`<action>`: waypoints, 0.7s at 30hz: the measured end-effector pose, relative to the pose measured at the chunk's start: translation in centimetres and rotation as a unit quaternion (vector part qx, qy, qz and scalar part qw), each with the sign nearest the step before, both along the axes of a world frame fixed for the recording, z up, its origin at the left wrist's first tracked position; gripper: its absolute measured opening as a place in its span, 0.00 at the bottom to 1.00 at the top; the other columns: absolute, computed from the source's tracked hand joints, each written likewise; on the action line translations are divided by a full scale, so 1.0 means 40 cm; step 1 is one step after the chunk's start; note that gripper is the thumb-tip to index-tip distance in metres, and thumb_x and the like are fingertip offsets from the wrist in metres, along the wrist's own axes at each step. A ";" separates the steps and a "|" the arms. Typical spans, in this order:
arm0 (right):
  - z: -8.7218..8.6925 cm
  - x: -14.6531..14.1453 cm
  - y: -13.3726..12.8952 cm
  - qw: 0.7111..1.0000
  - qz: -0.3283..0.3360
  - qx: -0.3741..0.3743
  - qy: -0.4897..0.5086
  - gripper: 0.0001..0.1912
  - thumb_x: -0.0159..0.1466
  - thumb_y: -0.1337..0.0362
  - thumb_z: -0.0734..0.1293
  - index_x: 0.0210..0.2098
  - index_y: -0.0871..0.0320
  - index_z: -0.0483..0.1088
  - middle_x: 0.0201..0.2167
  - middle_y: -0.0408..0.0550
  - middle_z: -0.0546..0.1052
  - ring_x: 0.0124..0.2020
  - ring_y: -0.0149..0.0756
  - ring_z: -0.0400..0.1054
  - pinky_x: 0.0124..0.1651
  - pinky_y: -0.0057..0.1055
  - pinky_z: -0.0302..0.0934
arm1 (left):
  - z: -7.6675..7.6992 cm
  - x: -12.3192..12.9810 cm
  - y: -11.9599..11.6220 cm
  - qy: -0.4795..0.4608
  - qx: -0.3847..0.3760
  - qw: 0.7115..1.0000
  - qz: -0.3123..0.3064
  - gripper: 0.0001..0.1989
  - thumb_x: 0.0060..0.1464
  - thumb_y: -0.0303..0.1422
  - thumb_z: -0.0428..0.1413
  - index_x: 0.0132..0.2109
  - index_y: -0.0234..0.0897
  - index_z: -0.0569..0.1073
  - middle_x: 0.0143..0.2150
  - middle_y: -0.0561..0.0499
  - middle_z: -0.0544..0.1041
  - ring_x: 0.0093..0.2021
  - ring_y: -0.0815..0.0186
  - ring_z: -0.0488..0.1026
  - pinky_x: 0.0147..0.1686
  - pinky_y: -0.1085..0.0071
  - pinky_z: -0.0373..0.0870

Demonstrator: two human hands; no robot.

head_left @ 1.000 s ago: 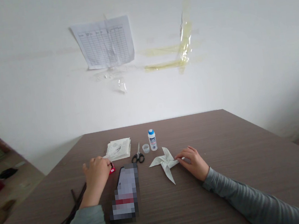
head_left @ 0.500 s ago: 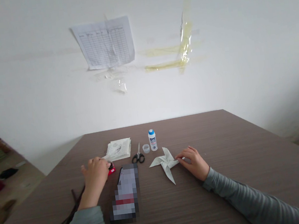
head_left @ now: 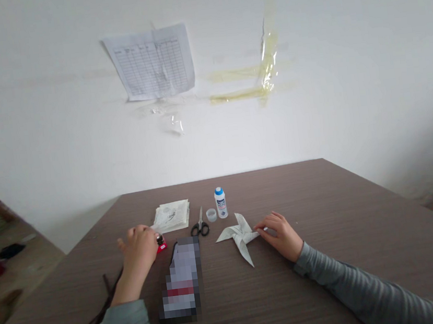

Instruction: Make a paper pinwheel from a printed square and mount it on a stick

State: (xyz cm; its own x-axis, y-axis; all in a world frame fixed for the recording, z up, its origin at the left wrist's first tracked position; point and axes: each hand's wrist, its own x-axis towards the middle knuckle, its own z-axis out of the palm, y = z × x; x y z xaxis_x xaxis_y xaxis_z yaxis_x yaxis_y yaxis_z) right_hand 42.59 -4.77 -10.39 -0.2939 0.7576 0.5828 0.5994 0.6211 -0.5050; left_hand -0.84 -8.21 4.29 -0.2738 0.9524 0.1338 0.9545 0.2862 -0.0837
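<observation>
A folded paper pinwheel (head_left: 239, 235) lies flat on the table, its pale printed blades spread out. My right hand (head_left: 278, 234) pinches the tip of its right-hand blade between thumb and fingers. Over on the left, my left hand (head_left: 140, 247) bends down at a small red box (head_left: 161, 243), which has something small and dark at its opening. Those fingertips are partly hidden, and whatever they grip is too small to make out. Just beyond that hand sits a stack of pale paper sheets (head_left: 173, 214).
Black-handled scissors (head_left: 200, 229), a clear cap (head_left: 211, 215) and a white bottle with a blue top (head_left: 220, 203) stand mid-table. A phone with a blurred screen (head_left: 182, 282) lies nearer. Dark thin sticks (head_left: 97, 318) rest by my left forearm. A wall (head_left: 238, 143) backs the table.
Almost nothing differs. My left hand has shifted very slightly at the red box, where a little more of the small dark item shows. My right hand and the pinwheel stay put.
</observation>
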 end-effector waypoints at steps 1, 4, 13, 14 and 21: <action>0.000 0.000 0.000 1.000 0.001 0.001 0.002 0.11 0.81 0.66 0.76 0.49 0.44 0.93 0.44 0.50 0.96 0.49 0.55 0.92 0.82 0.66 0.74 | -0.001 -0.001 0.002 -0.002 -0.002 1.000 0.003 0.31 0.84 0.26 0.46 0.64 0.36 0.96 0.77 0.25 0.88 0.81 0.32 0.81 0.82 0.27 0.78; 0.002 0.000 0.000 1.000 0.002 0.002 0.005 0.11 0.80 0.66 0.76 0.49 0.44 0.93 0.44 0.50 0.96 0.49 0.55 0.92 0.81 0.65 0.75 | -0.009 -0.010 0.009 -0.010 0.002 1.000 0.004 0.28 0.83 0.27 0.49 0.61 0.36 0.96 0.76 0.26 0.89 0.79 0.30 0.82 0.79 0.30 0.81; 0.007 0.000 0.000 1.000 -0.003 -0.006 0.013 0.10 0.78 0.68 0.78 0.48 0.44 0.93 0.43 0.50 0.95 0.48 0.55 0.92 0.80 0.65 0.74 | -0.059 -0.060 0.041 -0.052 0.094 0.994 -0.013 0.18 0.78 0.35 0.59 0.50 0.42 0.96 0.70 0.31 0.93 0.73 0.31 0.87 0.67 0.43 0.87; 0.008 -0.001 -0.001 1.000 -0.005 -0.007 0.014 0.11 0.78 0.68 0.78 0.47 0.44 0.93 0.43 0.50 0.95 0.48 0.55 0.92 0.80 0.65 0.74 | -0.064 -0.063 0.047 -0.061 0.110 0.992 -0.018 0.17 0.77 0.35 0.60 0.48 0.42 0.95 0.69 0.31 0.94 0.72 0.32 0.88 0.67 0.44 0.87; 0.013 -0.002 -0.005 1.000 -0.010 -0.008 0.016 0.12 0.78 0.69 0.78 0.47 0.44 0.93 0.44 0.50 0.95 0.48 0.56 0.92 0.80 0.66 0.73 | -0.072 -0.047 0.088 -0.169 0.218 0.953 -0.122 0.11 0.67 0.35 0.66 0.33 0.47 0.87 0.54 0.37 0.97 0.62 0.38 0.93 0.72 0.46 0.86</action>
